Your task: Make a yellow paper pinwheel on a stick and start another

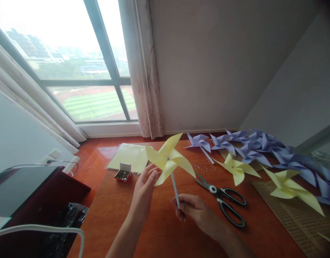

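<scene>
The yellow pinwheel (167,165) is held up over the middle of the desk (111,211), upright on its pale stick (175,188), with a dark fastener (168,158) at its centre. The right hand (193,209) has its grip clamped on the lower stick; the left hand (144,182) is at the lower-left blade, thumb in front, though I cannot tell whether that grip pinches the paper or merely rests against it. The folding and fastening look done, so the step in hand seems to be a check or adjustment of the blades. The next move probably calls for a steady right grip and a light left touch, lest a blade crease. Scissors (213,189) lie just beside the right hand, and two more yellow pinwheels (234,168) lie farther to the right.
</scene>
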Tool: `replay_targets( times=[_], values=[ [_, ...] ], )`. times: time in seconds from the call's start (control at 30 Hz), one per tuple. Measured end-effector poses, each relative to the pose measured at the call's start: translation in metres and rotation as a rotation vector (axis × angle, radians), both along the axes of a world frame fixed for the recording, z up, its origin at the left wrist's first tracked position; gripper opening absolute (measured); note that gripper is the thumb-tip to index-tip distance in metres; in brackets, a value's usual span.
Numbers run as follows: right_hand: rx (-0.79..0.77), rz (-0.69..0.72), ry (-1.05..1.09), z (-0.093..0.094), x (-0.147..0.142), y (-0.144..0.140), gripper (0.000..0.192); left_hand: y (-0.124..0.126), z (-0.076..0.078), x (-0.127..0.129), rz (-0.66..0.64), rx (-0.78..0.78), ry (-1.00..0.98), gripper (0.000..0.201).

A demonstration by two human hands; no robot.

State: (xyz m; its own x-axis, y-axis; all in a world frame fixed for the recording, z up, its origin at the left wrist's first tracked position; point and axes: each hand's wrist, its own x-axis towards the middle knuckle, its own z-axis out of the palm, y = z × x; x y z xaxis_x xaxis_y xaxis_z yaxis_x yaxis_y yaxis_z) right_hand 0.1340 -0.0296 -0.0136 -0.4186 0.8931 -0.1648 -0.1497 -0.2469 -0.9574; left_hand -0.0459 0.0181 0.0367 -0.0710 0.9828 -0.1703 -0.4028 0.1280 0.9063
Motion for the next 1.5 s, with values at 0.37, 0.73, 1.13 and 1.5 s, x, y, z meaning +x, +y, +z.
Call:
replay_targets(
  times=[0.37, 0.73, 1.13, 1.5],
  values=[
    [0.009, 0.125, -0.078, 0.004, 0.001, -0.001, 0.043, 0.005, -0.004, -0.012, -0.055, -0.053, -0.092, 0.036],
    [0.008, 0.176, -0.062, 0.005, 0.005, -0.004, 0.04, 0.008, -0.002, -0.037, -0.169, -0.097, 0.044, 0.044],
    [0.005, 0.225, -0.036, 0.004, 0.007, -0.005, 0.034, 0.014, -0.008, -0.045, -0.265, 0.007, -0.039, 0.061],
    [0.05, 0.255, -0.102, 0.005, 0.007, -0.005, 0.028, 0.016, -0.006, -0.036, -0.182, -0.018, -0.072, 0.054]
  ],
)
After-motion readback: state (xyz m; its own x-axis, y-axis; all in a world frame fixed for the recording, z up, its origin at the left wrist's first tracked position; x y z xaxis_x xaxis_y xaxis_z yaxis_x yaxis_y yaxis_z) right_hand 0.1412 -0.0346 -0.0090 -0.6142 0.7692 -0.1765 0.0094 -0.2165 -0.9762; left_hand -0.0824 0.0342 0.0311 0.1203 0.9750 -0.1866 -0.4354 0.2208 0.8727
